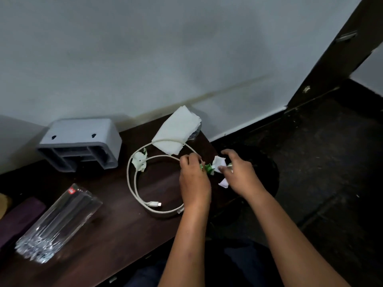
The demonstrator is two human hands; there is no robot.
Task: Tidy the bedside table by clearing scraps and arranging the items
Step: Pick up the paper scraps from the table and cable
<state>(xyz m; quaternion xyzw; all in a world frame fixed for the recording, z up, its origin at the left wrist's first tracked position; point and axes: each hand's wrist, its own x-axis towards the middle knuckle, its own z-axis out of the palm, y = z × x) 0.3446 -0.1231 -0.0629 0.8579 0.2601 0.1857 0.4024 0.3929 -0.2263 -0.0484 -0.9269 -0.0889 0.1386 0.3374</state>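
We cannot tell what the green-and-white scraps [211, 167] are, half buried between our left hand [193, 181] and right hand [241, 175]. The cable [132, 179] vanishes under our left wrist. The purple object [18, 218] runs off the left edge, unidentifiable.

On the worktop [116, 228], a cable [134, 183] coils at frame centre, a tissue [176, 131] overlapping its upper edge. An organiser [80, 141] sits upper left, by the wall. A packet [58, 222] lies lower left.
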